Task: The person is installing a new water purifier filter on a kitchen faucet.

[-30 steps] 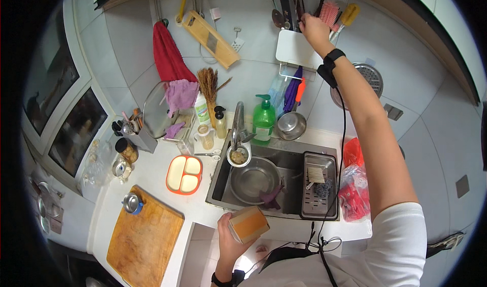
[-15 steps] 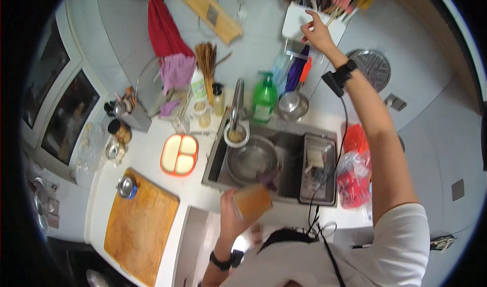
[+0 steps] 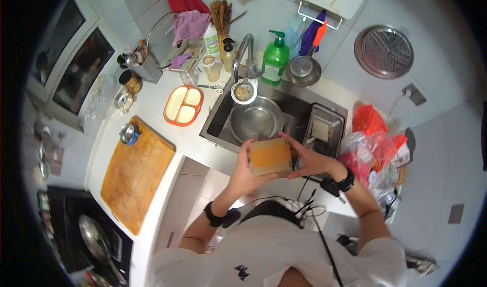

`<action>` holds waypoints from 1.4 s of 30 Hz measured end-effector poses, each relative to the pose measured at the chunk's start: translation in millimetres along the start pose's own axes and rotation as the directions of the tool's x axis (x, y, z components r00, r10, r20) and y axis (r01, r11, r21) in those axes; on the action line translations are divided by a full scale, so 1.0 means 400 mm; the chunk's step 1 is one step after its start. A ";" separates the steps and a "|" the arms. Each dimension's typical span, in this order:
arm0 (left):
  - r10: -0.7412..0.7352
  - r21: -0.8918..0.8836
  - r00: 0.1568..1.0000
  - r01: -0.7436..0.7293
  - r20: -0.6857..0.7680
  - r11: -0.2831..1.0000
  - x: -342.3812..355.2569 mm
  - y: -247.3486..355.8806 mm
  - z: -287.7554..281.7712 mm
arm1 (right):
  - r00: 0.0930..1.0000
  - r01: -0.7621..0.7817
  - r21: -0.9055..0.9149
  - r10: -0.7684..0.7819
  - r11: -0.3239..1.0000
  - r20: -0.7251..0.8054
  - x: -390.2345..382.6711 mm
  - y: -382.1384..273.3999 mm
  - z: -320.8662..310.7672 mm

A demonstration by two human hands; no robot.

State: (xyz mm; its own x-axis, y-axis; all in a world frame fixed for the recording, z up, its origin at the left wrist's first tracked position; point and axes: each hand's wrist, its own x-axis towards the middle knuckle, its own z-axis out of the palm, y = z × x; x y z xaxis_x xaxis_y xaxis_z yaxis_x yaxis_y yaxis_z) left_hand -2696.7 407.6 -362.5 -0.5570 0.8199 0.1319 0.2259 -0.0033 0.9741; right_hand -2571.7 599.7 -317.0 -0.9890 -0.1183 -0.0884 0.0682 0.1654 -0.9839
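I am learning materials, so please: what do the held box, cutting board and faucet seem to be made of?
Box: probably matte cardboard; dull brown borders, straight edges.
Cutting board: likely smooth wood; mottled brown.
Faucet: apparently shiny metal; bright highlights.

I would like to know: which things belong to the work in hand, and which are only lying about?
In hand:
cardboard box, between left hand and right hand

Lying about:
orange-rimmed divided plate
wooden cutting board
green pump bottle
red plastic bag
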 end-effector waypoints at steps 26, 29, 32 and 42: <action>-0.048 0.347 0.940 0.172 -0.339 0.922 0.098 -0.167 -0.596 | 0.723 -0.652 -0.714 -0.071 0.255 -0.687 1.040 0.634 -0.110; -0.080 0.344 0.942 0.197 -0.326 0.918 0.098 -0.181 -0.620 | 0.770 -0.638 -0.761 0.065 0.122 -0.635 1.054 0.594 -0.101; -0.103 0.318 0.956 0.191 -0.274 0.928 0.134 -0.190 -0.615 | 0.775 -0.628 -0.776 -0.049 0.053 -0.630 1.021 0.615 -0.128; 0.124 0.254 0.970 -0.069 -0.208 0.965 0.203 -0.141 -0.531 | 0.754 -0.462 -0.272 0.213 0.844 -0.621 0.577 0.400 -0.048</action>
State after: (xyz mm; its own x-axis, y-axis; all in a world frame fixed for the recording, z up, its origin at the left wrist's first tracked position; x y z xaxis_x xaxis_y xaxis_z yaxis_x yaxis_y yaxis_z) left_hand -2924.3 352.8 -368.0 -0.6784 0.6762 0.2873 0.4597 0.0856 0.8839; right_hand -2791.4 617.7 -491.7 -0.8128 0.5543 -0.1794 0.4790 0.4604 -0.7474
